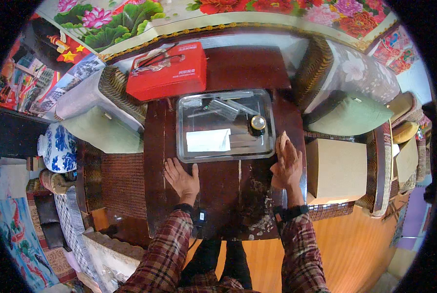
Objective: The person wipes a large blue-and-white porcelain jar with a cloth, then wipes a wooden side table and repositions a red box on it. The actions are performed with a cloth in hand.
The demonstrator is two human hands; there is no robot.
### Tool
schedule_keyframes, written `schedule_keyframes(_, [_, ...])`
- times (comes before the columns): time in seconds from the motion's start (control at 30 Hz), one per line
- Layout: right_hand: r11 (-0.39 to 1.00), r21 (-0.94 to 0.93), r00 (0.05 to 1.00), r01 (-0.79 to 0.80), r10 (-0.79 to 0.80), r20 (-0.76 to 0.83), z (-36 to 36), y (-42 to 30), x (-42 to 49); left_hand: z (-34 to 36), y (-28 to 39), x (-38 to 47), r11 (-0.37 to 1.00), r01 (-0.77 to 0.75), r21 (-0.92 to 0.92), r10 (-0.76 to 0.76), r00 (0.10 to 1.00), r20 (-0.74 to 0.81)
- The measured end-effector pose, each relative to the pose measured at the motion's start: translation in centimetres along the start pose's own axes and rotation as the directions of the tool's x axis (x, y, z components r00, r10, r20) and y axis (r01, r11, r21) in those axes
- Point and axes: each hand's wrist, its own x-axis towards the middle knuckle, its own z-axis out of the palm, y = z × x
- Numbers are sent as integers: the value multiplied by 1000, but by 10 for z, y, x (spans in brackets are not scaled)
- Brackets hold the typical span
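My left hand [183, 179] lies palm down on the dark wooden table [218, 197], fingers spread, holding nothing. It rests just below the lower left corner of a clear tray [226, 159]. Beside the tray's lower right corner, my right hand [290, 163] presses a crumpled brownish cloth [276, 176] against the table near its right edge. Part of the cloth shows beyond the fingertips; the rest is hidden under the hand. Inside the tray are a folded white paper [208, 140], several clear plastic pieces [224, 109] and a round gold-rimmed object [258, 122] with a glassy top.
A red box [167, 73] with cords on top stands behind the tray. A cardboard box [337, 168] sits on the seat to the right. Green cushions [105, 128] flank the table. Pale worn patches [264, 219] mark the table's front right. A blue-and-white porcelain jar [59, 146] stands left.
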Motion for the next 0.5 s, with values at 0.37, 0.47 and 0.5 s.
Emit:
schedule_keyframes(0.37, [929, -353, 973, 108, -26, 231, 0, -14, 46, -4, 1, 0, 998, -30, -50, 27, 998, -56])
schedule_keyframes(0.47, [915, -399, 975, 61, 31, 219, 4, -21, 45, -4, 2, 0, 999, -21, -39, 19, 999, -41])
schedule_keyframes(0.5, [911, -407, 980, 64, 19, 197, 5, -23, 45, -4, 2, 0, 999, -12, -33, 12, 1000, -23])
